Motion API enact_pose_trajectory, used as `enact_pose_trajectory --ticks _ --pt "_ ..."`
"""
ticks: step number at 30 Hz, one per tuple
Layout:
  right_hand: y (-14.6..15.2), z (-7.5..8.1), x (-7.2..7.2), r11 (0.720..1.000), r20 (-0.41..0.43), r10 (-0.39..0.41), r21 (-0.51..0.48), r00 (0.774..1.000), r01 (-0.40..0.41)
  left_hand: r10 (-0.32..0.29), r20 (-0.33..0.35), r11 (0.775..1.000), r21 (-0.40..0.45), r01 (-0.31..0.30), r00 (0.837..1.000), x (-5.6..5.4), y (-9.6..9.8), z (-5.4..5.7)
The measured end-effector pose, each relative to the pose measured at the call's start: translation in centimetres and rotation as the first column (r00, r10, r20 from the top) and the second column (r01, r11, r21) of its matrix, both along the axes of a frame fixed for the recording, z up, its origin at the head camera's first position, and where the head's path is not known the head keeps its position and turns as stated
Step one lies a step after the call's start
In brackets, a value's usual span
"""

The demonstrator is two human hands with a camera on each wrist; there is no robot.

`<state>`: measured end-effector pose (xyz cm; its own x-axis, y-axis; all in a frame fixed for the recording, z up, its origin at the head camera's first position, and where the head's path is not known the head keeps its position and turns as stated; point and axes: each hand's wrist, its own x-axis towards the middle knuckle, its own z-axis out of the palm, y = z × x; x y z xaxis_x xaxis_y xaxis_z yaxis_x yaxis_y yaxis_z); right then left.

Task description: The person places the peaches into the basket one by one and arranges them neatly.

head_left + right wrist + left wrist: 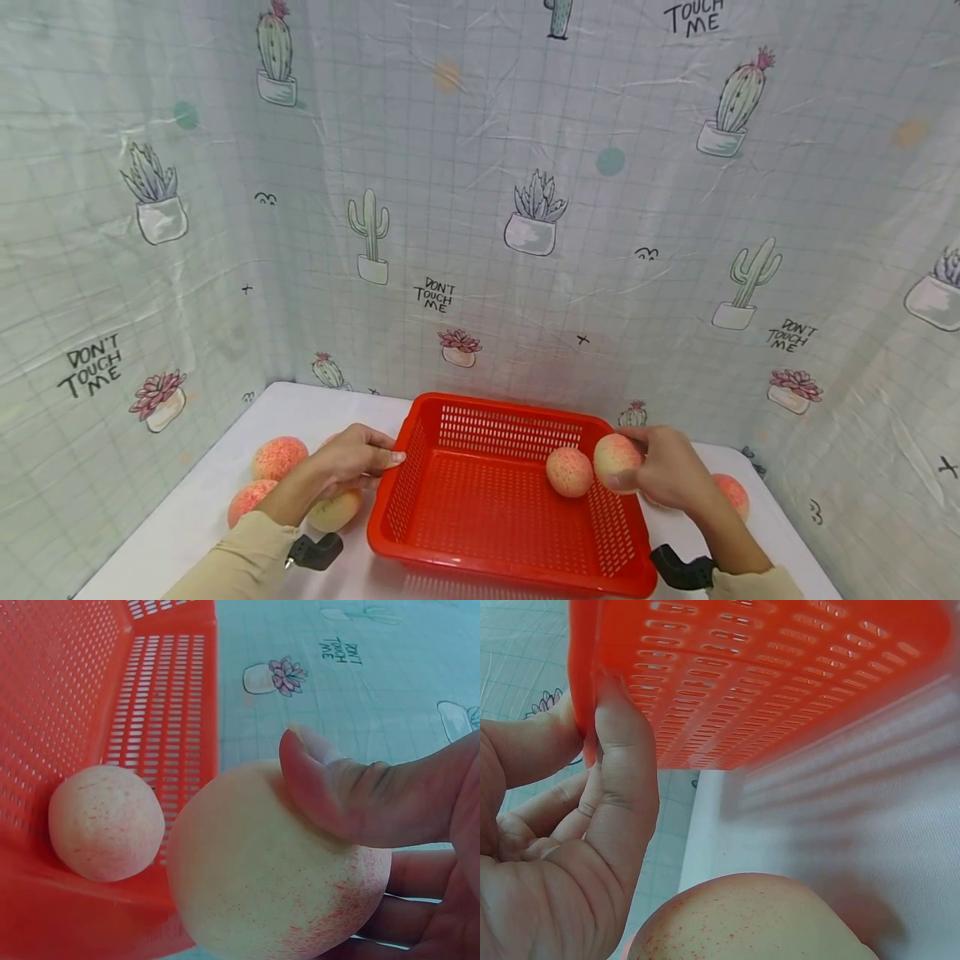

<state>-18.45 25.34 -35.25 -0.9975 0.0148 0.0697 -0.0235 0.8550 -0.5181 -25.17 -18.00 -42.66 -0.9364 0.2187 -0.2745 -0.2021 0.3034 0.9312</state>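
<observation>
Left hand [352, 460] pinching basket [480, 512] by left rim, right hand [666, 468] gripping peach [617, 463] near right edge, tons of room between

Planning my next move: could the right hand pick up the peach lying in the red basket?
Probably not yet: the right hand grips another peach. Otherwise the way looks free, with nothing covering the basket peach close by.
</observation>
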Motion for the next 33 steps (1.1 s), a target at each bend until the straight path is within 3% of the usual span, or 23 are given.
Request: enact_pose_trajectory --ticks 17,22,33 --pt "-1.5 0.2 -1.0 0.998 0.010 0.036 -0.050 0.999 -0.036 -0.009 -0.008 1.000 0.008 0.009 1.000 0.1 -0.3 0.0" --pt "-1.5 0.5 -1.0 0.998 0.006 0.049 -0.032 0.999 -0.049 -0.036 -0.005 0.999 0.022 0.036 0.999 0.1 -0.1 -0.1" --pt "-2.1 0.7 -1.4 0.996 -0.048 0.092 0.009 0.995 -0.092 -0.011 -0.008 1.000 0.001 0.011 1.000 0.0 0.0 -0.1"
